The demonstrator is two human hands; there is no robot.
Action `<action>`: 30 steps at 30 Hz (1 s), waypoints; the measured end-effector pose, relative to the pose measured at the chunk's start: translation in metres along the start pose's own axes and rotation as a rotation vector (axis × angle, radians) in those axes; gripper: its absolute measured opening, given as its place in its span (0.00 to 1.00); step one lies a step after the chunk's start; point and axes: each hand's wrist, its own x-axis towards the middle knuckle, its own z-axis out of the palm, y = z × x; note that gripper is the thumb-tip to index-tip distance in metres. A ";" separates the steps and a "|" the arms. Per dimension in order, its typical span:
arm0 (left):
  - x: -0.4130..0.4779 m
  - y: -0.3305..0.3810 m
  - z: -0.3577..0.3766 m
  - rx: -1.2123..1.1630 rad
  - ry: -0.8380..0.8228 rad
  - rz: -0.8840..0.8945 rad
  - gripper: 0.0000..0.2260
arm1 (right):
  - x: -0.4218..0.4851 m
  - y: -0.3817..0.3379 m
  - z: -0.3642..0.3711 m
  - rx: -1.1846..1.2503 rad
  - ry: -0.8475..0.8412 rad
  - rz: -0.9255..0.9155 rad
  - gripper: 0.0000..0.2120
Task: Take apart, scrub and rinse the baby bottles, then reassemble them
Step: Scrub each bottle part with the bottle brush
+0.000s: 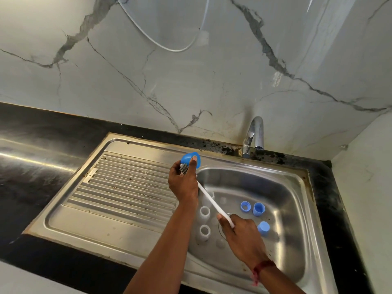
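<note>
Over steel sink (275, 187) — marble wall (191, 85) behind — left hand (183, 183) grips blue cap (188, 159); right hand (241, 232) grips brush (209, 197).

We see chrome tap (255, 132) at 3 o'clock, ribbed drainboard (118, 183) at 8, white cable loop (174, 51) on marble wall (106, 81) at 12.

Left hand (183, 179) grips blue cap (190, 159); right hand (240, 231) holds brush (209, 197).

Drainboard (118, 187) lay open. Basin (286, 187) floor crowded: clear bottles (205, 212) stood left, blue caps (259, 208) right, brush handle (214, 203) slanted between. Faucet (254, 134) overhung rear rim.
</note>
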 end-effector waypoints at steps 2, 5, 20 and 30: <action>0.000 0.004 0.003 -0.038 0.038 -0.047 0.19 | 0.000 -0.003 0.000 -0.014 0.006 -0.003 0.28; 0.001 0.005 0.006 -0.128 0.077 -0.144 0.18 | 0.001 -0.004 0.001 -0.071 0.039 -0.026 0.29; -0.012 0.011 0.020 -0.186 0.031 -0.237 0.16 | 0.014 -0.001 0.002 0.001 0.027 0.003 0.30; -0.014 0.009 0.021 -0.146 0.019 -0.260 0.15 | 0.009 -0.023 0.008 0.067 -0.072 0.091 0.29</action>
